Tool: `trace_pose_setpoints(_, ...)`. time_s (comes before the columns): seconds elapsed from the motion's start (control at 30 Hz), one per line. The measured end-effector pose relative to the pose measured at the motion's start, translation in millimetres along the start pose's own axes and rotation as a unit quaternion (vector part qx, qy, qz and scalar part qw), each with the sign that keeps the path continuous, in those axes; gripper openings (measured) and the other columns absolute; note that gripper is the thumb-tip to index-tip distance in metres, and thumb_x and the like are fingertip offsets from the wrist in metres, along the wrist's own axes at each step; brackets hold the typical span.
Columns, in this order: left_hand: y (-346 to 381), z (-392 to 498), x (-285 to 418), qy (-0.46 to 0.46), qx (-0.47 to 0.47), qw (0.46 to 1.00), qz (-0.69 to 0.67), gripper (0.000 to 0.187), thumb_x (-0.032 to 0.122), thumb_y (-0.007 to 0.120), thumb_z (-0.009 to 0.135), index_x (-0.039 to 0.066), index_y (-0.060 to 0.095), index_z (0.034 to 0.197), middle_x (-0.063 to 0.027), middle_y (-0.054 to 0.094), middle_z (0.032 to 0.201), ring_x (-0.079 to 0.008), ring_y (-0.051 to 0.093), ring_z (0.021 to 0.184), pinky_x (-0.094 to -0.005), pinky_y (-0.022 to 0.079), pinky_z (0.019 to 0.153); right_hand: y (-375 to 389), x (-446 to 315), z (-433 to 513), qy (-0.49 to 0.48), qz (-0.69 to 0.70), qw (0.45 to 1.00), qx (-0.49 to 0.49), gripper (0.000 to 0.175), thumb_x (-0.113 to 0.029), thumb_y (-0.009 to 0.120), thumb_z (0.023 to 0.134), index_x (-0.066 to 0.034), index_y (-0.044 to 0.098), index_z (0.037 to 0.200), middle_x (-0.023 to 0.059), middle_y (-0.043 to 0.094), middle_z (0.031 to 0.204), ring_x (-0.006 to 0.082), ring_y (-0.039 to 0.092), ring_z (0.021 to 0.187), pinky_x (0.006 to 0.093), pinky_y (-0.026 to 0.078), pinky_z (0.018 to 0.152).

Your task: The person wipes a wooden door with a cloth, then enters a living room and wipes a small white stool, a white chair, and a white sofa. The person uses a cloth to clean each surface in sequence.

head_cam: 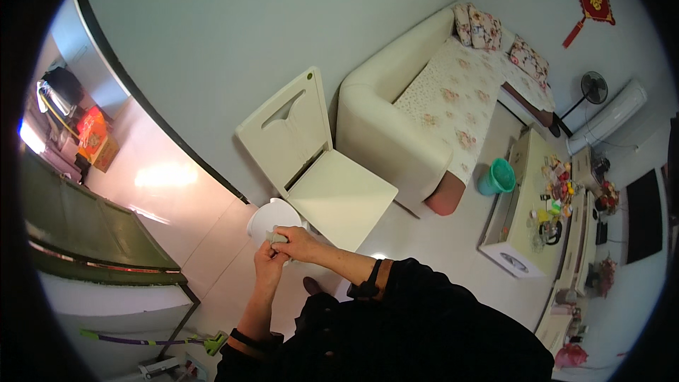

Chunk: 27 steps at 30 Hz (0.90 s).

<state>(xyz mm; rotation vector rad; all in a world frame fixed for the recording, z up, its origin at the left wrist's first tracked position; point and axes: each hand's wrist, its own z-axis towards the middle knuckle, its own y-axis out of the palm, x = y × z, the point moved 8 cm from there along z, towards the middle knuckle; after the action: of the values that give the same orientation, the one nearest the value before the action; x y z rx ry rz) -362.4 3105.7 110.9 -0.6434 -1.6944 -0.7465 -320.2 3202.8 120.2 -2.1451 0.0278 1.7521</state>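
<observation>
Both of my hands meet at a small grey-green cloth (pixel 277 239), bunched up between them. My left hand (pixel 269 257) grips its lower edge, and my right hand (pixel 295 242) grips it from the right, with the fingers of the two hands nearly touching. Just beyond them stands a round white lidded bin or stool (pixel 273 216), partly hidden by my hands; I cannot tell which it is. A cream wooden chair (pixel 339 193) with a cut-out backrest stands right beside it, against the wall.
A cream sofa (pixel 395 132) with a floral cover adjoins the chair. Farther right are a teal waste bin (pixel 497 176) and a cluttered coffee table (pixel 530 244). At left lie an open doorway and a green door panel (pixel 95 217); a green-and-purple mop (pixel 159 341) is below.
</observation>
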Motion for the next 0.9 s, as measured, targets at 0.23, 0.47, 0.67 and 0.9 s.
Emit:
trace_pose_setpoints(0.23,-45.0,36.5,-48.8,-0.113,-0.012,0.991,0.069,0.029,-0.003,0.064,0.079,0.001,0.062,0.108,-0.0034,0.067,0.087,-0.0117,0.061,0.073,-0.0242,0.05,0.065,25.5,73.1,40.8,0.045,0.09,0.994,0.046,0.033,-0.025,0.066,0.087,-0.0029,0.063,0.111,0.0089,0.068,0.081,0.0148,0.063,0.073,0.0311,0.05,0.064)
trace_pose_setpoints(0.47,-121.8,62.0,-178.2,-0.17,0.095,0.971,0.141,0.042,0.01,0.071,0.079,0.001,0.062,0.118,-0.0096,0.066,0.106,-0.0189,0.066,0.083,-0.0313,0.053,0.072,51.4,253.9,55.1,0.188,0.108,0.976,-0.009,0.035,-0.022,0.063,0.092,-0.0085,0.059,0.125,0.0026,0.069,0.081,0.0094,0.06,0.064,0.0277,0.05,0.058)
trace_pose_setpoints(0.67,-161.1,59.3,-303.6,-0.228,0.096,0.914,0.322,0.052,0.016,0.072,0.075,0.003,0.061,0.124,-0.0215,0.058,0.129,-0.0355,0.057,0.119,-0.0411,0.047,0.099,34.9,338.5,77.3,0.251,-0.167,0.954,-0.011,0.047,-0.026,0.065,0.086,-0.0053,0.056,0.128,0.0199,0.063,0.111,0.0342,0.063,0.1,0.0423,0.05,0.086)
trace_pose_setpoints(0.9,-169.2,96.3,-346.3,-0.156,0.072,0.864,0.474,0.068,0.012,0.07,0.074,0.006,0.047,0.139,-0.0224,0.034,0.151,-0.0391,0.034,0.139,-0.0436,0.033,0.113,56.9,344.5,182.1,0.018,-0.28,0.954,0.105,0.06,-0.028,0.066,0.087,-0.0051,0.045,0.139,0.0177,0.037,0.147,0.0382,0.045,0.128,0.0449,0.039,0.104)
